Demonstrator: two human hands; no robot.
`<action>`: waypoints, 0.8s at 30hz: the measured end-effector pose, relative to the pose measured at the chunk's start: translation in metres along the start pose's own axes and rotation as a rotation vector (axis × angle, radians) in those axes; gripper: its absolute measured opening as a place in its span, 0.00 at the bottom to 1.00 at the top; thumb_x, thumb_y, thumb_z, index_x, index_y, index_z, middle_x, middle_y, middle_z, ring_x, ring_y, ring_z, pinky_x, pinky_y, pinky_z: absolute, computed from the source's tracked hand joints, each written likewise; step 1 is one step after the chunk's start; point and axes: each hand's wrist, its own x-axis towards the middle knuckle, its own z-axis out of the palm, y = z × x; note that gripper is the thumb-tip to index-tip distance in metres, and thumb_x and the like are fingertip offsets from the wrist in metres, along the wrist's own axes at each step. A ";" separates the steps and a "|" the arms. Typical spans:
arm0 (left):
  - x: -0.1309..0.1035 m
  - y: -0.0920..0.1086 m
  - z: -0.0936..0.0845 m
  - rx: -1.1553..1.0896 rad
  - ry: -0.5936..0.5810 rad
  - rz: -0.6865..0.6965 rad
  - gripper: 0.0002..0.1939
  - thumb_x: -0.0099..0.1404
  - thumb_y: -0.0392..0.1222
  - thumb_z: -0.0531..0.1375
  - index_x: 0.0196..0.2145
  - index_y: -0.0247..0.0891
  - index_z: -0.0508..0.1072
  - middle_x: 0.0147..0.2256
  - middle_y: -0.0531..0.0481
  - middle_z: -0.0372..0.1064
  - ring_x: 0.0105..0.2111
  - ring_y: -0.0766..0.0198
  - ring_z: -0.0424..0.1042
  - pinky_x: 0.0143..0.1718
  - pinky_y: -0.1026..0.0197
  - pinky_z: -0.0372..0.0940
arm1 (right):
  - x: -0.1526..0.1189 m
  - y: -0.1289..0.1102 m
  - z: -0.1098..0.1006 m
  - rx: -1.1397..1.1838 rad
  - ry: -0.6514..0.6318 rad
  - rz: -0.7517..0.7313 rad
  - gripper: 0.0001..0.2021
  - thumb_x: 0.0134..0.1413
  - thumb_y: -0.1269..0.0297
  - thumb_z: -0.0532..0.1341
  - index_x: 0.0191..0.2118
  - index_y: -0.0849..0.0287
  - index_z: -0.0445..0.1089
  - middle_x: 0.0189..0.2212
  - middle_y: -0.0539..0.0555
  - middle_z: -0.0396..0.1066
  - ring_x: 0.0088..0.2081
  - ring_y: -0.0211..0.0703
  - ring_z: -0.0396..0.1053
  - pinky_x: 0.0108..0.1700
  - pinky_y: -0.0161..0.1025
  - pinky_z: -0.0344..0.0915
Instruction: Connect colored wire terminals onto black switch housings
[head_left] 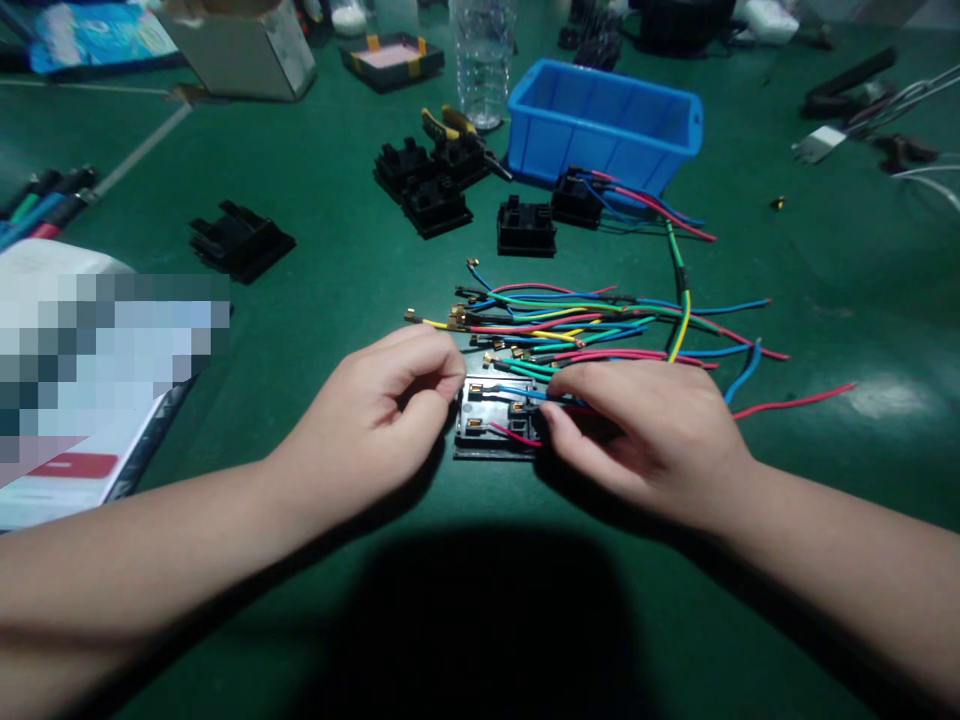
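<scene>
A black socket part (495, 445) with brass contacts lies on the green table between my hands, with a blue wire (514, 393) and a red wire (512, 434) running across it. My left hand (382, 405) touches its left edge, thumb and forefinger pinched together at the corner. Over its right side, my right hand (652, 430) has its fingers closed on the wires, which come out beyond the hand to the right. Just behind the part lies a bundle of coloured wires (555, 325) with brass terminals.
Several black socket parts (435, 205) stand farther back, beside a blue bin (600, 140), a clear bottle (482, 60) and yellow-handled pliers (450, 125). Another black part (241, 242) and a blurred-out device (112, 400) lie at left. A white plug (821, 143) is at right.
</scene>
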 end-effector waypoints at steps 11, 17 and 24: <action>-0.002 0.003 0.002 -0.173 -0.028 -0.122 0.07 0.55 0.34 0.48 0.22 0.42 0.56 0.18 0.56 0.52 0.20 0.66 0.53 0.22 0.61 0.50 | 0.000 0.001 -0.001 -0.010 0.005 -0.016 0.09 0.63 0.64 0.58 0.32 0.58 0.70 0.26 0.50 0.75 0.25 0.38 0.70 0.28 0.37 0.57; -0.002 0.003 0.001 -0.189 -0.031 -0.137 0.06 0.54 0.34 0.48 0.22 0.42 0.56 0.19 0.56 0.52 0.21 0.67 0.53 0.21 0.63 0.49 | -0.001 0.001 0.000 -0.009 0.007 -0.022 0.09 0.63 0.64 0.57 0.33 0.59 0.71 0.26 0.50 0.75 0.26 0.38 0.71 0.29 0.37 0.58; 0.000 0.005 0.002 -0.159 -0.004 -0.161 0.04 0.51 0.35 0.50 0.22 0.41 0.56 0.20 0.57 0.54 0.21 0.68 0.54 0.21 0.65 0.52 | 0.000 0.001 0.000 -0.004 0.008 -0.025 0.09 0.63 0.64 0.57 0.33 0.60 0.71 0.25 0.50 0.74 0.25 0.37 0.70 0.28 0.36 0.57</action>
